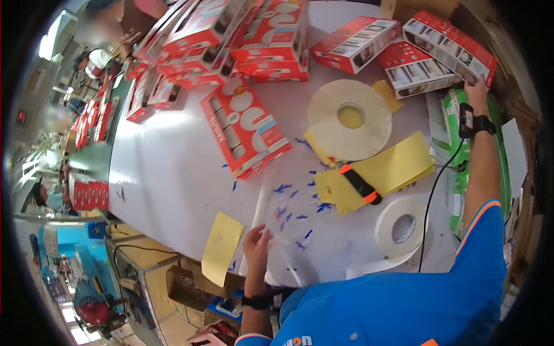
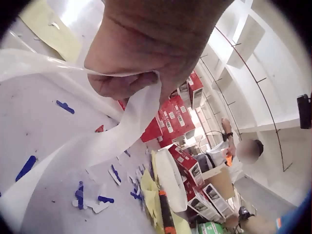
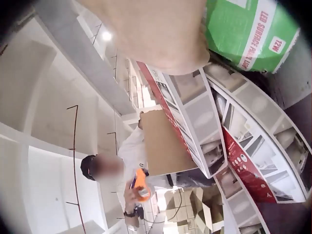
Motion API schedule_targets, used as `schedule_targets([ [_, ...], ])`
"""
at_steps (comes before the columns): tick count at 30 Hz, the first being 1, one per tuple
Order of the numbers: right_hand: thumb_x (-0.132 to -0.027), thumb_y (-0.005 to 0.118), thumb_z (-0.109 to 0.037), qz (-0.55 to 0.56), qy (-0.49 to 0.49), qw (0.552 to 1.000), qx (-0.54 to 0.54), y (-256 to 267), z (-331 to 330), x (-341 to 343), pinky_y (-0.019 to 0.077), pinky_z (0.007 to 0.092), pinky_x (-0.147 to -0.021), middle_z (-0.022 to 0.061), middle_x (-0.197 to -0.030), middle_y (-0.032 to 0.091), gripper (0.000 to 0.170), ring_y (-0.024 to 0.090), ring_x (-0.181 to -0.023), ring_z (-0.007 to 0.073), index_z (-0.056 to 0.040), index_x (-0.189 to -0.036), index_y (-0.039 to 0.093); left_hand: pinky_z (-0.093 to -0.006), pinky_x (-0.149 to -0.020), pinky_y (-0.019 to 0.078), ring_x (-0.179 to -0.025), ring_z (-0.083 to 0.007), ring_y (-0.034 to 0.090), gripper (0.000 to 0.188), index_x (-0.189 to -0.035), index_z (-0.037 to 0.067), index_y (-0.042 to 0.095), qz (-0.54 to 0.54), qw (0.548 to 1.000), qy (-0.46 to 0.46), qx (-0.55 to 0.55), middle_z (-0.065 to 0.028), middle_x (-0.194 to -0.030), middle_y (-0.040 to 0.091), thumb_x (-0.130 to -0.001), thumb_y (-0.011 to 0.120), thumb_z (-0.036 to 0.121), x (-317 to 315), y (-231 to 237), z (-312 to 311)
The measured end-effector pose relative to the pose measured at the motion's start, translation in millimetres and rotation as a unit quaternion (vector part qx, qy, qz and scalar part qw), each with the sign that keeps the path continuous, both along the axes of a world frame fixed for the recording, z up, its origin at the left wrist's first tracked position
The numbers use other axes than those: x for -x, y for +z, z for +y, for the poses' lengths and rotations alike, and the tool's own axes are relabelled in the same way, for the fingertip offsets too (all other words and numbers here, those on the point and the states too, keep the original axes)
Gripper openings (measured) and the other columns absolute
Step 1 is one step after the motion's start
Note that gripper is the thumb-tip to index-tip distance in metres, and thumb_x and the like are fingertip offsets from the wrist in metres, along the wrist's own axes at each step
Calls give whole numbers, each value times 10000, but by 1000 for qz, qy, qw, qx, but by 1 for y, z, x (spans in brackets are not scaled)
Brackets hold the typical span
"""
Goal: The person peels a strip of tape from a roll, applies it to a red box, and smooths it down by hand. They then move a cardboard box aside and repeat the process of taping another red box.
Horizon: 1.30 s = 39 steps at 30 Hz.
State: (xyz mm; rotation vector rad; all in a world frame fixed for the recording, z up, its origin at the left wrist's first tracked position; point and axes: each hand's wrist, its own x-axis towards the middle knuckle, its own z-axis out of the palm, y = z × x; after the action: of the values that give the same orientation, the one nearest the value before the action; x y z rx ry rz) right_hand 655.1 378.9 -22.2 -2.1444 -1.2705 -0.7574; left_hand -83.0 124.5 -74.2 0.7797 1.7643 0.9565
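A translucent white strip (image 2: 139, 114) runs through the curled fingers of the left hand (image 2: 131, 53), which pinches it; in the head view that hand (image 1: 257, 251) is over the table's near edge, right of a yellow sheet (image 1: 222, 248). At the far right, the right hand (image 1: 477, 98) grips the near corner of a red box (image 1: 447, 46) with pictured sides, which overlaps another red box (image 1: 416, 72). In the right wrist view the right hand (image 3: 156, 34) covers the box's end (image 3: 195, 107), and its fingertips are hidden.
Red boxes (image 1: 268, 40) are stacked at the back, and one lies alone (image 1: 245, 127) mid-table. A large tape roll (image 1: 323, 118), yellow sheets (image 1: 404, 164), a black-orange cutter (image 1: 360, 183), a smaller roll (image 1: 388, 222) and blue scraps (image 1: 283, 188) lie nearer. Green packs (image 1: 456, 173) stand right.
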Motion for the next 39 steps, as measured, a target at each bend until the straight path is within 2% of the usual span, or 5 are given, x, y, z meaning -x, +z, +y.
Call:
schedule_targets([
  [8,-796,582,-120,238,145,960,30,-38,13,68,500,335,-796,158,-991,626,364,615,-900,246,35,-1118,516,-192,-471,338,-596,-48,497,346,-1121,29,574,-33,999,12,3,-9,-826,627,-832,640,208,54,4,30],
  [15,-811,572,-149,642,418,626,147,-54,14,527,462,365,-751,151,-943,587,217,553,-837,225,17,-949,599,-193,-373,277,-476,-38,412,595,-1335,31,360,19,993,-119,-16,-60,-890,652,-850,630,246,89,-58,120],
  [16,-800,614,-249,373,316,809,326,-57,42,557,455,340,-773,170,-961,597,337,561,-882,235,17,-1004,581,-192,-372,277,-471,-39,411,612,-1350,35,333,2,992,-126,-32,-64,-884,653,-854,626,243,90,-60,128],
  [18,-726,690,-400,426,278,820,263,-76,54,598,468,374,-803,179,-1051,610,530,594,-961,301,-13,-1071,585,-190,-369,276,-461,-40,410,649,-1381,43,280,-27,989,-134,-55,-72,-874,656,-861,616,237,92,-54,135],
  [39,-618,795,-76,631,432,622,169,-4,-196,574,378,310,-965,102,-1344,412,970,464,-1155,174,-81,-1417,244,-288,-636,517,-725,-217,664,519,-1351,25,274,-175,932,-308,-72,-130,-894,637,-916,531,145,97,-7,25],
])
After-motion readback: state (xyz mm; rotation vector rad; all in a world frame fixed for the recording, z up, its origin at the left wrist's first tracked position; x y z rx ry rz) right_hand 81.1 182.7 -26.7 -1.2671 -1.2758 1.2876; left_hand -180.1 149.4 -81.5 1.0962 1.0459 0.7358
